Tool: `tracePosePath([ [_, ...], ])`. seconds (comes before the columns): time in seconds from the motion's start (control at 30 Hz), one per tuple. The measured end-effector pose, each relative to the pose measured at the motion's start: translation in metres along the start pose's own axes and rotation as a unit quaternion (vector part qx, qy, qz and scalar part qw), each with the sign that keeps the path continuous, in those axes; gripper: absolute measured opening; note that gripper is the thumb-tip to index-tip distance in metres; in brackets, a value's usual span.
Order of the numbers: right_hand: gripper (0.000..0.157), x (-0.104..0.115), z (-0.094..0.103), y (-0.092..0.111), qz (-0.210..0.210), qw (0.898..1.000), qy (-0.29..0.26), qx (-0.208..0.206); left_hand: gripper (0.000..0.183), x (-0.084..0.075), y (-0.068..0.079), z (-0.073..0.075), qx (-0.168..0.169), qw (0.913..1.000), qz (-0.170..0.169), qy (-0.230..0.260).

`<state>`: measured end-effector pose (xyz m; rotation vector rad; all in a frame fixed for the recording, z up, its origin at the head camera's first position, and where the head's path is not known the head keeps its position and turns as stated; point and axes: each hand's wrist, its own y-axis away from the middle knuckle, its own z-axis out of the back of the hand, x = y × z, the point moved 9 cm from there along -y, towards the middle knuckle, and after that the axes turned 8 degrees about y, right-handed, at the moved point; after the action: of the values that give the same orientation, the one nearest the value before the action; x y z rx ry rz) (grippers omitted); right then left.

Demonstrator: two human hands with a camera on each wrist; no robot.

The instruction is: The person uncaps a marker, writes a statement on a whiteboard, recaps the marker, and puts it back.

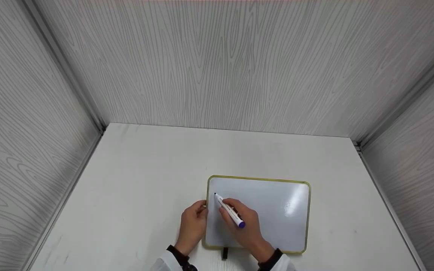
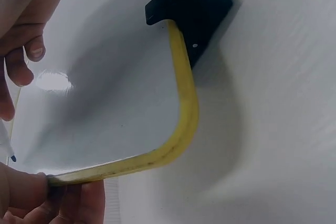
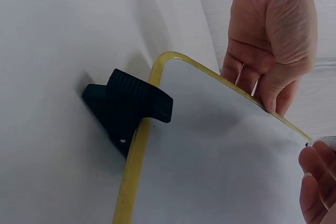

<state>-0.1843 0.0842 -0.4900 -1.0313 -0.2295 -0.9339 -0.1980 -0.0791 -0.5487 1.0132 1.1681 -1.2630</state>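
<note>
A small whiteboard with a yellow frame lies on the table, its face bare of ink. My left hand pinches the board's left edge, thumb on top and fingers beneath, as the left wrist view shows. In my right hand is a white marker with a blue end, gripped like a pen. The marker's dark tip points at the upper left of the board, close over its surface. A black clip sits on the board's near edge, between the two wrists in the head view.
The white table extends around the board on all sides. Grey wood-grain panels stand at the back, the left and the right. Dark bands circle both wrists below white sleeves.
</note>
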Motion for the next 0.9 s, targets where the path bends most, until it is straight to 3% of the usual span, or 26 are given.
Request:
tracePosePath([
  [0.2,0.027,-0.001,-0.0041,-0.0016,-0.004,1.0,-0.006,0.012,0.027,0.0032,-0.0011,-0.0001,-0.002,1.0,0.002,-0.009],
  [0.43,0.022,-0.0049,-0.007,-0.0016,-0.033,0.999,0.003,0.029,0.032,-0.0011,-0.0003,0.0009,0.0,0.999,-0.035,-0.027],
  [0.63,0.02,-0.0073,-0.0079,0.0,-0.041,0.999,0.008,0.035,0.032,0.0007,-0.0019,0.0008,-0.005,0.9995,-0.021,-0.024],
  [0.9,0.019,-0.0049,-0.0089,0.0053,-0.017,0.999,0.021,0.036,0.032,0.001,-0.0018,0.0012,-0.008,0.9997,-0.02,-0.013],
])
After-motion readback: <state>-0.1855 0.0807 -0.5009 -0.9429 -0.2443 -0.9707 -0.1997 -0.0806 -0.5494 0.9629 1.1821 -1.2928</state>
